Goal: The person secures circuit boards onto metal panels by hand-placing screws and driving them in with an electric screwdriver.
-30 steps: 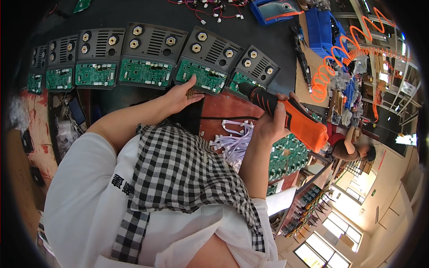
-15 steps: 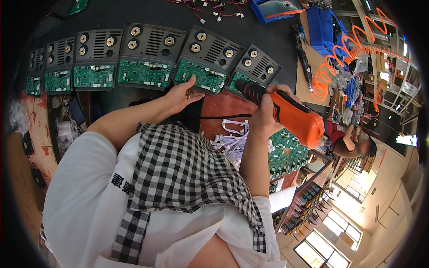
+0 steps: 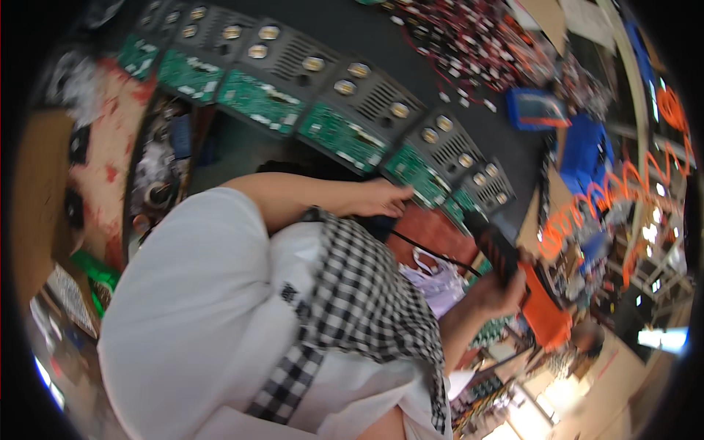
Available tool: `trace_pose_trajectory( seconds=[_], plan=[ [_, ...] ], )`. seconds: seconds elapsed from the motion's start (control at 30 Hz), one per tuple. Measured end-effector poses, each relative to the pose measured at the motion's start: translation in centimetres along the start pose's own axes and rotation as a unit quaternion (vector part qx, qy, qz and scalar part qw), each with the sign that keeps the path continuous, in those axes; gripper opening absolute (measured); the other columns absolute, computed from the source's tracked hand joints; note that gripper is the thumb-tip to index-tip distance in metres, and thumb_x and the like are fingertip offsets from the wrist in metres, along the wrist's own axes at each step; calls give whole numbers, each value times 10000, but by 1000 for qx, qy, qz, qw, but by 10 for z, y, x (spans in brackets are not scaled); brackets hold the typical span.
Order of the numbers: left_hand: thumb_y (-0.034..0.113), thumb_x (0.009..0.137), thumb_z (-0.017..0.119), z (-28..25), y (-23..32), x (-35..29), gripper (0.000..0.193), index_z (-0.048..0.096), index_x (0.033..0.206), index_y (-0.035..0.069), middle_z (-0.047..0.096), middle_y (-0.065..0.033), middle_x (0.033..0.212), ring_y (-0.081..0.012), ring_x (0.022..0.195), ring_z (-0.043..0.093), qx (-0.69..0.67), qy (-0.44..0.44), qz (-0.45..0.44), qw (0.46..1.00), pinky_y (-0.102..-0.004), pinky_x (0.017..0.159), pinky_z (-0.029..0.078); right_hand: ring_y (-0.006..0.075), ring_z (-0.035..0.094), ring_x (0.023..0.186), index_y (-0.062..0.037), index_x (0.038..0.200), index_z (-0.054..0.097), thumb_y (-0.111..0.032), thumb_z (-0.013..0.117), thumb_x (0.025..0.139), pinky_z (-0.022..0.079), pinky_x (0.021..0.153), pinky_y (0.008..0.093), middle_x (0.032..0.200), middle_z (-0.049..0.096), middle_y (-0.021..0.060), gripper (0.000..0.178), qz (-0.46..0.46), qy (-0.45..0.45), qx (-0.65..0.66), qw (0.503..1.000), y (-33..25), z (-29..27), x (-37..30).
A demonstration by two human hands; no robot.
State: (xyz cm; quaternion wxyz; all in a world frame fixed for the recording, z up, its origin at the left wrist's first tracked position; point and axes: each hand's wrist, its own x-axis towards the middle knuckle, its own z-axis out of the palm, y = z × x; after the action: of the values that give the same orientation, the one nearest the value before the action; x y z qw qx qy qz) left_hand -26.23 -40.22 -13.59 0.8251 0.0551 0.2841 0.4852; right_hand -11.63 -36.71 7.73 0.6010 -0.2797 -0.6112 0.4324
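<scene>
My right hand [image 3: 500, 293] is wrapped round an orange and black cordless screwdriver [image 3: 546, 306]. Its dark nose points up and left, close to the last panel of the row. My left hand [image 3: 383, 198] is curled just below a green circuit board [image 3: 416, 174]; small brass-coloured pieces lay in it half a second ago, but blur and the fingers hide them now. That board adjoins a grey slotted panel [image 3: 456, 152] bearing brass hex fittings. Several like panels with boards stand in a curved row to the left.
Red wires with white connectors [image 3: 469, 44] are heaped at the far side. Beside them are blue bins [image 3: 587, 158] and a coiled orange hose [image 3: 587, 209]. White cables [image 3: 436, 282] lie between my arms, near a black cord [image 3: 433, 253]. Another person is at the right.
The whole view has turned and shifted, with blur. My left hand has curled in and sits lower against the board's edge. My right hand keeps its hold on the screwdriver.
</scene>
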Motion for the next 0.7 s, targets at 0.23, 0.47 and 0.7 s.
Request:
trace_pose_trajectory(
  seconds=[0.23, 0.47, 0.7],
  plan=[
    [97, 836, 357, 34, -4, -54, 203, 439, 969, -33, 551, -160, 819, -223, 719, 562, 139, -107, -25, 984, -302, 656, 468, 268, 455, 932, 0, 1095, 374, -141, 532, 697, 328, 868, 405, 880, 462, 106, 450, 46, -28, 15, 998, -49, 10, -67],
    [118, 838, 412, 113, -73, 66, 98, 470, 855, 40, 562, -88, 763, -140, 614, 528, 123, -147, -128, 973, -240, 538, 418, 195, 461, 805, -134, 934, 393, -136, 601, 630, 372, 806, 431, 936, 452, 16, 369, 43, 145, -47, 987, -57, -130, -50],
    [110, 779, 548, 157, -124, 135, 69, 512, 787, 51, 542, -35, 712, -105, 608, 518, 33, -111, -243, 963, -206, 518, 420, 351, 480, 807, -93, 1022, 409, -235, 584, 653, 381, 781, 488, 825, 441, 66, 433, 68, 240, -119, 961, -58, -212, -39]
  ],
)
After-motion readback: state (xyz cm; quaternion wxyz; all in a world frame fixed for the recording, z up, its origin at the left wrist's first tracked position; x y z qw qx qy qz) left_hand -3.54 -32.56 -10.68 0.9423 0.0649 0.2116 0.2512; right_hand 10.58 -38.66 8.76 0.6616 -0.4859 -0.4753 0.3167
